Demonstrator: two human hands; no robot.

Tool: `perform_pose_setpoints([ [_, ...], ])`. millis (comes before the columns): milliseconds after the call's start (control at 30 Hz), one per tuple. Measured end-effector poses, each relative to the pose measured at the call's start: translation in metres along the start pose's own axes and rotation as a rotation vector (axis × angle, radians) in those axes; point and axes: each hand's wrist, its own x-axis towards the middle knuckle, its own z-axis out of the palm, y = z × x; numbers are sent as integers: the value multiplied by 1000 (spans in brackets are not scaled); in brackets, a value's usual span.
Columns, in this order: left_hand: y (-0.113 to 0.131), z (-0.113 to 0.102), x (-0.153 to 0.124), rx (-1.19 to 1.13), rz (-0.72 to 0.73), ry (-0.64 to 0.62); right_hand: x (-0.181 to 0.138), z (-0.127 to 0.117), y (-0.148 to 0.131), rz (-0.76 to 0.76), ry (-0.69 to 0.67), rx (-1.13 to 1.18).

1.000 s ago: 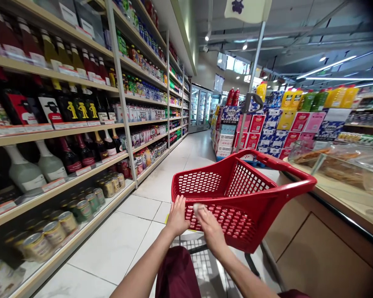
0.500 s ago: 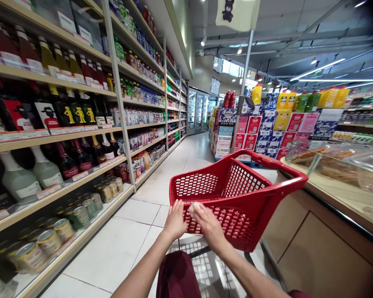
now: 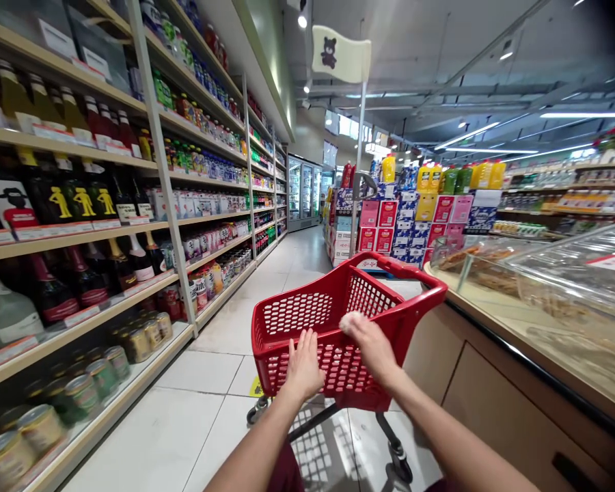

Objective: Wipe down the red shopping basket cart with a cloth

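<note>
A red plastic shopping cart with perforated sides stands sideways before me on the tiled floor, and its basket looks empty. My left hand lies against its near side, fingers stretched out and apart, with nothing in it; whether the fingertips touch the plastic I cannot tell. My right hand is at the near top rim, its fingers closed on a crumpled white wad that looks like a tissue or cloth. The cart's handle is at the right, away from both hands.
Shelves of bottles and cans line the left side. A glass-topped food counter stands close on the right. Stacked drink cartons rise behind the cart, and glass-door fridges stand at the aisle's far end.
My view has swung to the right. My right hand has slid along the cart's rim toward the handle with the white wad, and the gap between my hands has grown.
</note>
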Motion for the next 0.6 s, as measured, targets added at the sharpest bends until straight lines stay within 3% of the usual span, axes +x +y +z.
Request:
perform_pose_setpoints([
  [100,11,-1,7,-1,-6,-16,11,2,-2,-77,-63,-23],
  [300,14,4,5,-20,-11,-15,20,-33,85,127,-12,-126],
  [500,26,5,-2,-31,10,-15,14,-23,64,-30,-53,-84],
  [600,31,6,-6,-7,22,-10,14,-30,88,60,-14,-120],
])
